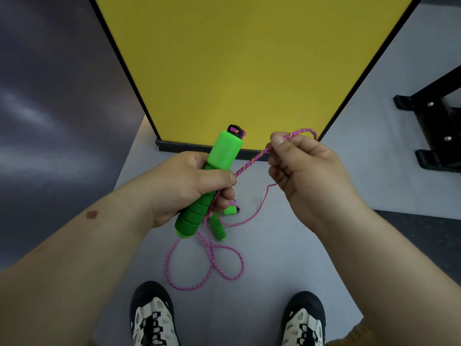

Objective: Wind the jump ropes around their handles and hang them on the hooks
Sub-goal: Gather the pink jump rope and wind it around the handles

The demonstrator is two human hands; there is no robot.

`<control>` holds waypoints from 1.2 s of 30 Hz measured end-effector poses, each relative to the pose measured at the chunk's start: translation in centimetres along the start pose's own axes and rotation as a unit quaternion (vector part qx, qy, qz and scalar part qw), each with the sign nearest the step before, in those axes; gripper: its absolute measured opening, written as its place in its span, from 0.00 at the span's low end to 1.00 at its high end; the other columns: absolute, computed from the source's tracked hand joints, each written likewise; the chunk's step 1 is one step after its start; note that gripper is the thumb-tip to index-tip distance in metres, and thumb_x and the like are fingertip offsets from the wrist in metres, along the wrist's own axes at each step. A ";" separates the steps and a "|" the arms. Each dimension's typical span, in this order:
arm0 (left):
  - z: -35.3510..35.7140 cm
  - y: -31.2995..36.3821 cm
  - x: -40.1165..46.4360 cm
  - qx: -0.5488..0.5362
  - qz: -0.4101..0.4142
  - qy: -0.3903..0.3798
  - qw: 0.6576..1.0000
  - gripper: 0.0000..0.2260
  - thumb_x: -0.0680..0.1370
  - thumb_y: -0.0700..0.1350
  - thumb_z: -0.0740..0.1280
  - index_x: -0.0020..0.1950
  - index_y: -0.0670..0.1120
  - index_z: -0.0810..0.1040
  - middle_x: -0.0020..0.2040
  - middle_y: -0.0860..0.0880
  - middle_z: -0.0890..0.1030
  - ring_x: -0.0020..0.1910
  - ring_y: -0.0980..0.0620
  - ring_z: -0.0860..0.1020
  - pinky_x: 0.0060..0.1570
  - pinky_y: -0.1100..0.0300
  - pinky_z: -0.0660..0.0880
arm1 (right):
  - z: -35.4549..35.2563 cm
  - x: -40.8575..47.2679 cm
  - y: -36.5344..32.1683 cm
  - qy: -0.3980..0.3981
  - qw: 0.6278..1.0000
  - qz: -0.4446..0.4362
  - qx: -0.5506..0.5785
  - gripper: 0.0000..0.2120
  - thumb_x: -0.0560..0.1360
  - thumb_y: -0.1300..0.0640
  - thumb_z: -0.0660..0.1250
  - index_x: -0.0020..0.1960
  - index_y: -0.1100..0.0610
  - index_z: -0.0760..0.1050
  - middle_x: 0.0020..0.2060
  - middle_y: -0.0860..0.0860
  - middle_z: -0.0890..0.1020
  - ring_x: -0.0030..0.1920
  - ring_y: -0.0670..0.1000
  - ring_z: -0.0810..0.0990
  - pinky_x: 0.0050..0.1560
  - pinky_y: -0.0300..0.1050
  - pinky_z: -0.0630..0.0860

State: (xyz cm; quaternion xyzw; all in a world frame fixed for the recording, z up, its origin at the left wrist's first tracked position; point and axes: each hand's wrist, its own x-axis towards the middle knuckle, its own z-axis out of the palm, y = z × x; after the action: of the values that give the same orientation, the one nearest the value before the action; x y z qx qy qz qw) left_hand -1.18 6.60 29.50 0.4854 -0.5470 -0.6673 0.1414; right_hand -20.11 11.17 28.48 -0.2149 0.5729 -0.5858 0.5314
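- The green handle (216,182) is the landmark: it sits in the middle of the view, held well above the floor, its long axis tilted, with the capped end up and away from the person and the ribbed foam end down and toward them.
- The left hand (189,186) is wrapped around the middle of that handle, fingers curled shut, thumb laid across the front and pressing the pink rope (252,162) against the foam.
- From under that thumb the rope runs taut, up and to the right of the handle, into the right hand (306,171).
- The right hand pinches the rope between thumb and forefinger; a small loop arches over its knuckles, and the other fingers are loosely curled.
- Below the handle the remaining rope hangs slack and drops to the grey floor (274,258), where it lies in loose loops just beyond the two shoes (152,318).
- A second green handle (219,227) shows just below and behind the first, partly hidden by the left hand's fingers; whether it dangles or lies on the floor I cannot tell.
- No turns seem to be wound on the handle yet, so the winding looks barely begun.
- The next turn depends on this: the rope leaves the handle crosswise to its long axis, toward the right, so the right hand is the one placed to carry it round while the left steadies.
- Beyond the handle stands a yellow panel (249,66); no hooks are in view.
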 end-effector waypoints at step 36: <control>0.4 0.4 -0.2 -0.022 -0.006 0.015 1.000 0.03 0.79 0.38 0.69 0.46 0.40 0.79 0.36 0.44 0.82 0.33 0.49 0.80 0.34 0.60 0.78 | 0.8 -0.7 1.2 -0.082 0.995 0.010 -0.061 0.04 0.77 0.60 0.70 0.45 0.60 0.81 0.40 0.51 0.83 0.38 0.48 0.78 0.41 0.42 0.76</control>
State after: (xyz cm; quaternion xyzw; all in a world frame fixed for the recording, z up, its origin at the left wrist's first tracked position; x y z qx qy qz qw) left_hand -1.52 6.82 29.96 0.4955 -0.5274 -0.6722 0.1564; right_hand -18.69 11.71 27.88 -0.2886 0.5639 -0.5250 0.5683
